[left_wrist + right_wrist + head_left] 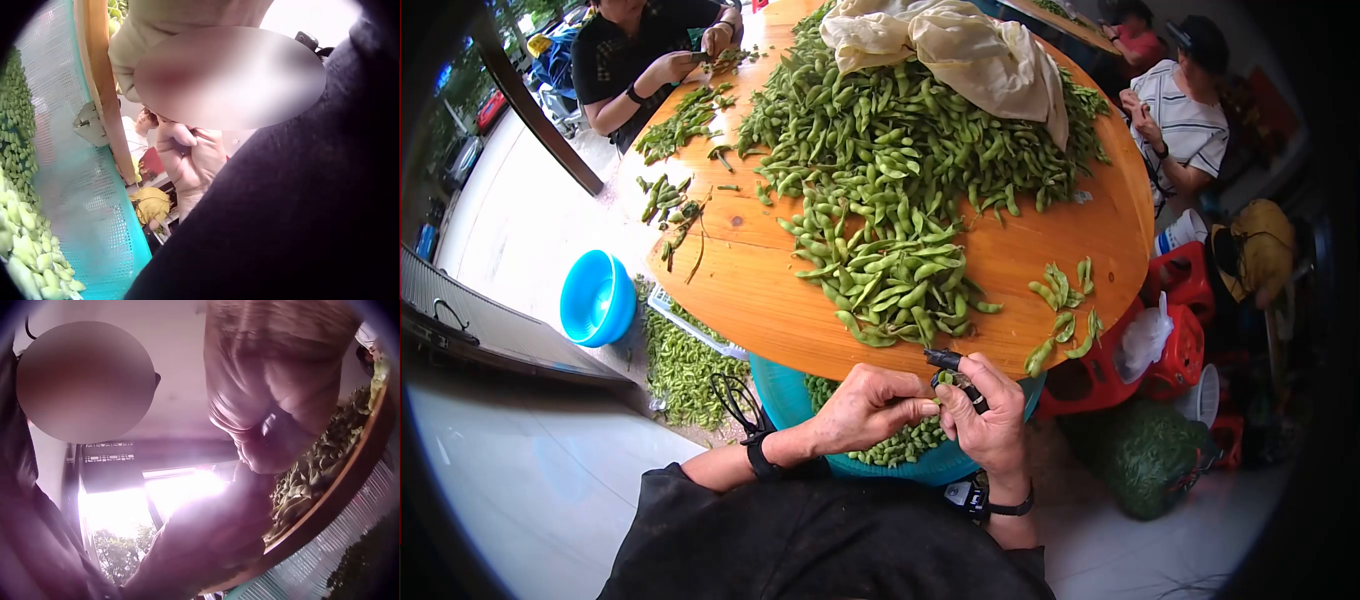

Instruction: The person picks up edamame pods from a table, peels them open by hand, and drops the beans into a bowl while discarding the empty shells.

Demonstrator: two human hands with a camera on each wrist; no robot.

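Observation:
Over the near table edge both hands meet at a small green soybean pod (947,378). My right hand (988,420) holds it between thumb and fingers, with black wraps (943,357) on its fingers. My left hand (862,408) pinches at the pod from the left, thumb against its bent fingers. Both fingertips partly hide the pod. Under the hands, a teal mesh basket (115,209) holds shelled green beans (905,445). Ahead on the wooden table (735,285) lies a large heap of soybean pods (880,160).
A cream cloth (970,50) lies on the heap, and several loose pods (1055,290) lie to the right. A blue basin (597,298) stands on the floor at left. Red stools (1175,355) and a green net bag (1135,455) are at right. Other people sit around the table.

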